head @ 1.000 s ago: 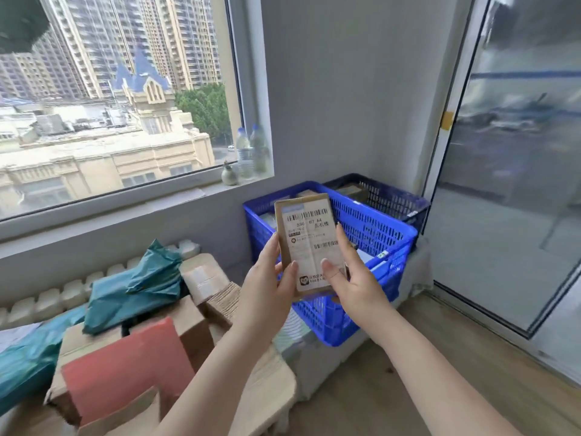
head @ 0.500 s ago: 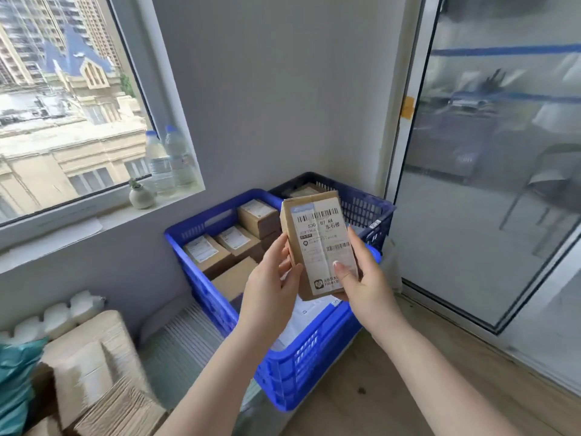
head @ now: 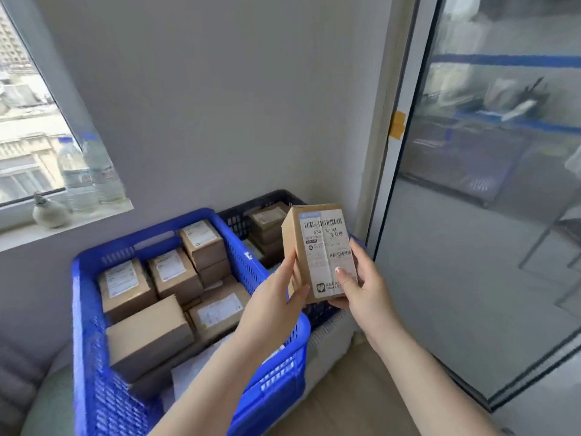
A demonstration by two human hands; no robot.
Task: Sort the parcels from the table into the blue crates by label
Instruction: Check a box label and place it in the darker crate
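A small cardboard parcel (head: 317, 247) with a white barcode label is held upright in front of me. My left hand (head: 273, 302) grips its left side and my right hand (head: 361, 286) grips its right side, thumb on the label. The parcel hangs above the gap between two crates. The bright blue crate (head: 94, 357) at lower left holds several labelled cardboard boxes. Behind it, the darker blue crate (head: 239, 215) in the corner holds a few stacked boxes and is partly hidden by the parcel.
A window sill at left carries two water bottles (head: 91, 174) and a small round ornament (head: 50, 212). A glass sliding door (head: 487, 215) fills the right side. Grey wall stands behind the crates, wooden floor (head: 345, 388) below.
My view has swung right, away from the parcel pile on the table, and closer to the crates. Both hands kept their hold on the parcel, now nearer the darker crate.
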